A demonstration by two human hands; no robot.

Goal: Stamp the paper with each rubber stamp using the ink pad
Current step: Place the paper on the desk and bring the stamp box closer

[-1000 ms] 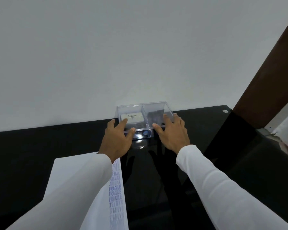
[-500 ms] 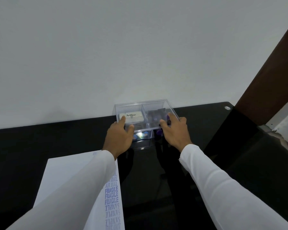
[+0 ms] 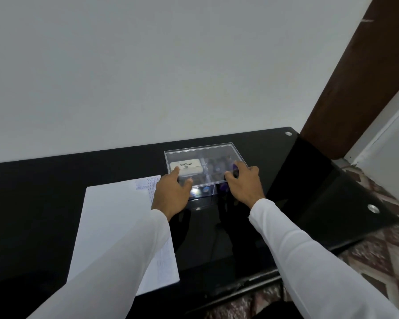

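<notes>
A clear plastic box (image 3: 200, 147) with a lid stands at the back of the black glass table (image 3: 39, 194). Its left compartment holds a white Artline ink pad (image 3: 190, 167); the right one holds dark rubber stamps (image 3: 219, 164), blurred through the plastic. My left hand (image 3: 171, 194) pinches the lid at the front left corner, thumb in front and index finger on top. My right hand (image 3: 244, 185) grips the lid's front right edge the same way. A white paper (image 3: 115, 222) lies left of the box, with blue stamped words along its right edge, partly under my left sleeve.
A white wall rises right behind the box. A brown post (image 3: 355, 77) stands at the table's right rear corner. The table's right edge, with a metal stud (image 3: 373, 208), drops to a patterned floor (image 3: 389, 254).
Both hands slid forward onto the box lid and their fingers closed on its front edge. The view dropped and shifted, showing more of the paper and table.
</notes>
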